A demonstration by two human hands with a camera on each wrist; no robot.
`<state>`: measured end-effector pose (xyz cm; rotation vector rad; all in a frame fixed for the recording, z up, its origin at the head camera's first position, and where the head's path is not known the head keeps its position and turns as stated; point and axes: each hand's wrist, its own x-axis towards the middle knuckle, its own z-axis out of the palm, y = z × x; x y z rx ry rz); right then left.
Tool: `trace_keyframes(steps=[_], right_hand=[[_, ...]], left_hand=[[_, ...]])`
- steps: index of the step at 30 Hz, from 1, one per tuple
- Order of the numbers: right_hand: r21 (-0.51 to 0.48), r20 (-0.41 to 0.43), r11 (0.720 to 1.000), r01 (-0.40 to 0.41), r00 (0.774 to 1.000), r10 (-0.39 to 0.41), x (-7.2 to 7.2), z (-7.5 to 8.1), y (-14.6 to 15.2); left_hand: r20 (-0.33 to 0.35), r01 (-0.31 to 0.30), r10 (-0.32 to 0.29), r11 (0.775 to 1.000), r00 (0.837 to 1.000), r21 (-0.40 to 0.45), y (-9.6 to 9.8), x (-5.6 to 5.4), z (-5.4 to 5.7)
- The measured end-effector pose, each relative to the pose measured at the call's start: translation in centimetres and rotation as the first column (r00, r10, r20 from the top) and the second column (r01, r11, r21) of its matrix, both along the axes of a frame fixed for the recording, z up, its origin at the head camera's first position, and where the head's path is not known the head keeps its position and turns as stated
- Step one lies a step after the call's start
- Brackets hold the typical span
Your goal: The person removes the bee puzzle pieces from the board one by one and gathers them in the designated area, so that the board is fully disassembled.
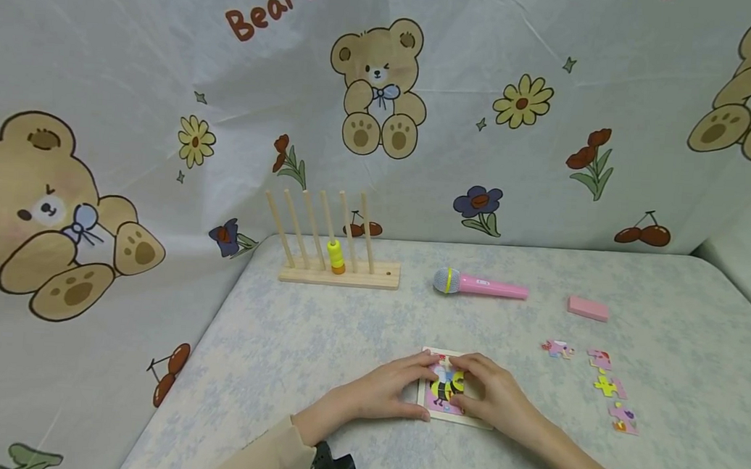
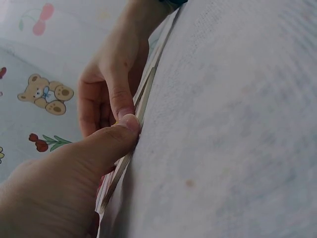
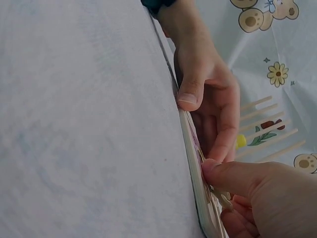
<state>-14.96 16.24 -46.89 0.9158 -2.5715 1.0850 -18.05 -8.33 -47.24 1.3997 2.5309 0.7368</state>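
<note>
A jigsaw puzzle board (image 1: pixel 455 418) with a pale frame and a bee picture lies flat on the table. My left hand (image 1: pixel 383 389) holds the board at its left side, thumb near the lower left corner and fingers along the upper part. Over the right half, my right hand (image 1: pixel 501 399) pinches a puzzle piece (image 3: pixel 224 200), which stands tilted at the board in the right wrist view. Most of that piece is hidden by the fingers. Loose puzzle pieces lie to the right: one pink piece (image 1: pixel 558 348), a yellow piece (image 1: pixel 605 385) and several others.
Behind the board lies a pink toy microphone (image 1: pixel 492 288), with a pink block (image 1: pixel 587 308) to its right. At the back left stands a wooden peg rack (image 1: pixel 340 278) with yellow and orange beads (image 1: pixel 335 255) on one peg. A bear-print cloth hangs behind the table.
</note>
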Motion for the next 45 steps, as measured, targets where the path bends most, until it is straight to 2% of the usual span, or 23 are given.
trace_keyframes(steps=[9,14,17,20,23,29,32,37,42,45], right_hand=[[-0.010,0.028,1.000,0.025,0.999,-0.024,-0.1,0.4,0.4],[-0.064,0.101,0.996,0.057,0.994,-0.051,-0.3,1.8,1.0],[-0.092,0.106,0.993,0.077,0.992,-0.067,-0.6,3.1,2.1],[-0.079,0.071,0.991,0.112,0.992,-0.107,-0.7,4.2,3.8],[-0.060,0.077,0.986,0.155,0.986,-0.150,-0.7,4.7,6.2],[-0.009,0.203,0.979,0.206,0.959,-0.200,-0.8,4.3,11.5],[0.004,0.228,0.977,0.215,0.951,-0.211,-0.7,3.8,13.2],[0.043,0.219,0.974,0.221,0.950,-0.225,-0.5,2.9,14.8],[0.107,0.207,0.972,0.207,0.952,-0.226,-0.5,2.0,15.5],[0.135,0.159,0.970,0.202,0.962,-0.223,-0.4,1.6,15.7]], left_hand=[[0.012,0.020,-0.020,0.999,1.000,-0.025,0.3,-0.3,0.1],[0.022,0.012,-0.011,1.000,1.000,-0.009,0.4,-0.3,0.2],[0.045,-0.009,0.009,1.000,0.999,-0.005,0.5,-0.3,0.3],[0.062,-0.030,0.030,1.000,0.998,-0.003,0.5,-0.3,0.3],[0.060,-0.038,0.038,0.999,0.997,0.000,0.4,-0.3,0.2],[0.017,-0.059,0.059,0.998,0.998,0.001,0.1,-0.4,0.1],[-0.010,-0.080,0.080,0.997,0.997,-0.002,-0.2,-0.3,0.1],[-0.007,-0.100,0.100,0.995,0.995,-0.006,-0.4,-0.1,-0.2],[0.004,-0.088,0.088,0.996,0.996,0.005,-0.2,0.1,-0.2],[0.003,-0.080,0.080,0.997,0.997,0.007,-0.1,0.1,-0.1]])
